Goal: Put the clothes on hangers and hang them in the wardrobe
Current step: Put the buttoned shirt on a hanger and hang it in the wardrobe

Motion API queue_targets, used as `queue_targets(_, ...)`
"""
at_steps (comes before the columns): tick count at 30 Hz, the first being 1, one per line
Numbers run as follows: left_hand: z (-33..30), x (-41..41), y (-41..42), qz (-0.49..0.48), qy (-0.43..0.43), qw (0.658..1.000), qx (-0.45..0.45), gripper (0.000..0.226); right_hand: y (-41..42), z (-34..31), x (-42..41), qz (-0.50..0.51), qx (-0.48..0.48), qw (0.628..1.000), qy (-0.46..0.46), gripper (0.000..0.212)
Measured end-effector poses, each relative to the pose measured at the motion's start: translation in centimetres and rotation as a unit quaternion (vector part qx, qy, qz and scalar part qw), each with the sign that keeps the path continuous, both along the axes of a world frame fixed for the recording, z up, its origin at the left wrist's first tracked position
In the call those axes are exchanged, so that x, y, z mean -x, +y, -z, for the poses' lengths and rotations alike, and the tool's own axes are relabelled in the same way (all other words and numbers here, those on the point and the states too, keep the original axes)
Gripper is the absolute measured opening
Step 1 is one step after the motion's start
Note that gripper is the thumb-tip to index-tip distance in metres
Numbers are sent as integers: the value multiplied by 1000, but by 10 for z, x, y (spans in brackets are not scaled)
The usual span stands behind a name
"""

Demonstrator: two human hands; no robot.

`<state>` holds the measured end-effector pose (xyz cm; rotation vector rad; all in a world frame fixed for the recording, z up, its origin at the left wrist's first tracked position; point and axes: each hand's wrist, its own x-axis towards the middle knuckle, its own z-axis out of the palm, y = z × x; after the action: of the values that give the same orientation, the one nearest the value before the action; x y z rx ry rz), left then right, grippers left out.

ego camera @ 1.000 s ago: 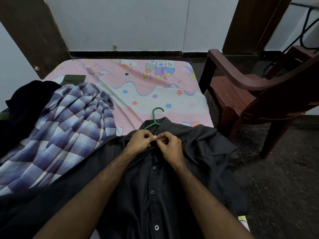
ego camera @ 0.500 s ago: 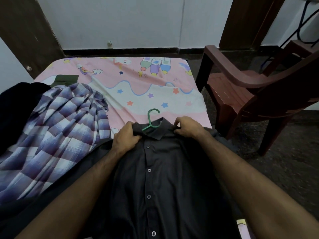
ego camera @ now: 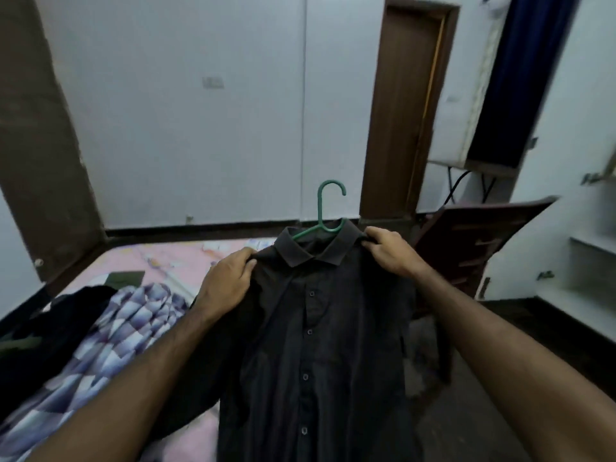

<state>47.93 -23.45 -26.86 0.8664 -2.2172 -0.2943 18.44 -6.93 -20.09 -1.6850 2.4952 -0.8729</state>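
shirt (ego camera: 313,345), dark, buttoned down the front, held up in the centre of the frame, hanging straight from its shoulders to the bottom edge. collar folded down, around a green hanger (ego camera: 325,211); hook upright above the collar, open side to the right, against the white wall. hanger arms hidden inside the shirt.

left hand (ego camera: 226,281) left of centre, fingers curled over the shirt's shoulder, clamped on the cloth just beside the collar. right hand (ego camera: 390,250) right of centre, a little higher, gripping the other shoulder the same way. hands apart, one on each side of the collar. both forearms bare, reaching in from the lower corners.

bed (ego camera: 160,261) with pink sheet in the lower left, behind and below the shirt. on it a checked shirt (ego camera: 110,335), purple and white, crumpled, near the left edge; a black garment (ego camera: 66,308) just beyond, touching it; a small dark green thing (ego camera: 125,278) farther back, too dim to name.

brown chair (ego camera: 473,238) right of centre, behind the right hand, partly hidden by the shirt. brown door frame (ego camera: 400,105) in the upper middle right. dark blue curtain (ego camera: 513,71) in the upper right. white shelves (ego camera: 586,248) at the right edge. whole frame somewhat blurred.
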Motion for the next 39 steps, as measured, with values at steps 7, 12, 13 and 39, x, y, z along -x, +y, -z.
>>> queue_targets(7, -133, 48, 110, 91, 73, 983, 143, 2, 142, -125, 6, -30, 16, 991, 132, 15)
queue_targets(12, -163, 99, 168, 146, 67, 964, 210, 6, 199, -143, 48, -48, 88, 983, 154, 17)
queue_targets(13, -162, 113, 171, 150, 57, 962, 220, 8, 205, -140, 64, -38, 94, 983, 152, 18)
queue_targets(39, -551, 724, 239, 449, 27, 892, 35, 19, 324, -483, 588, 320, 138, 916, 196, 19)
